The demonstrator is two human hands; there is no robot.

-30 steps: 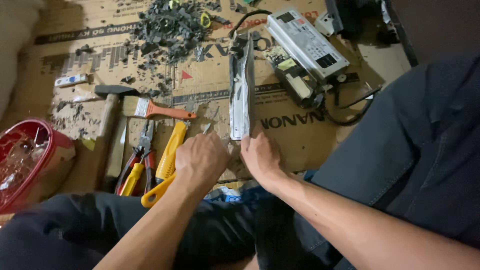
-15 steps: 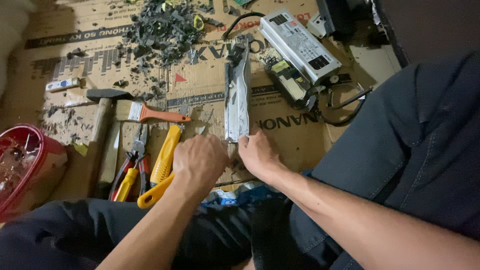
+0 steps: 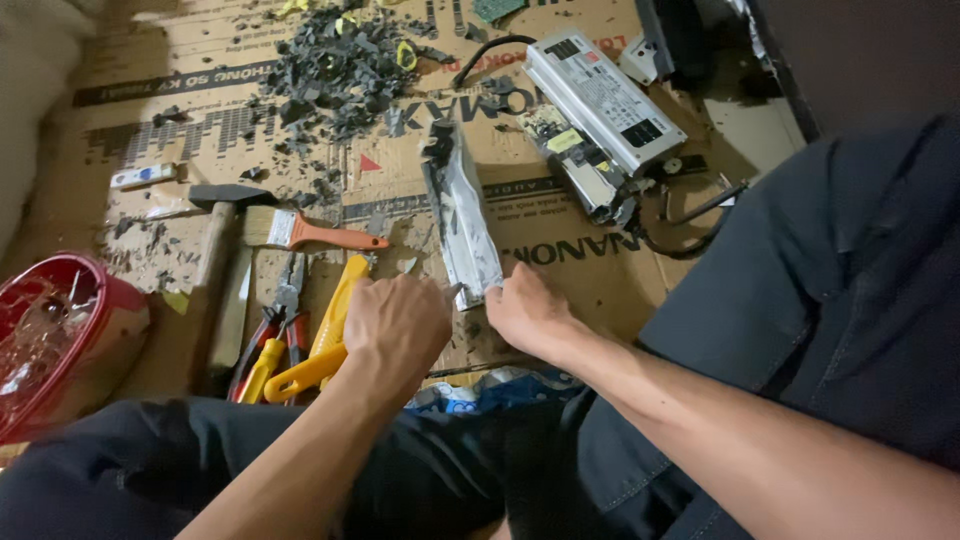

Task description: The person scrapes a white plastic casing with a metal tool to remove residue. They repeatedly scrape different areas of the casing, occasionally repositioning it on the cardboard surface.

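A long silver metal casing lies on the cardboard, its far end crusted with black filler. My right hand grips its near end from the right. Just left of that end is my left hand, fingers closed, with a thin metal tip poking out of the fist against the casing's corner. What the fist holds is mostly hidden. Both forearms reach in over my dark trousers.
Left of my hands lie a yellow-handled tool, red-and-yellow pliers, an orange-handled brush and a hammer. A red bowl sits far left. Black debris and a grey power supply box lie beyond.
The casing now lies slightly tilted, its far end further left than before. Both hands have stayed at its near end, and the view has shifted a little.
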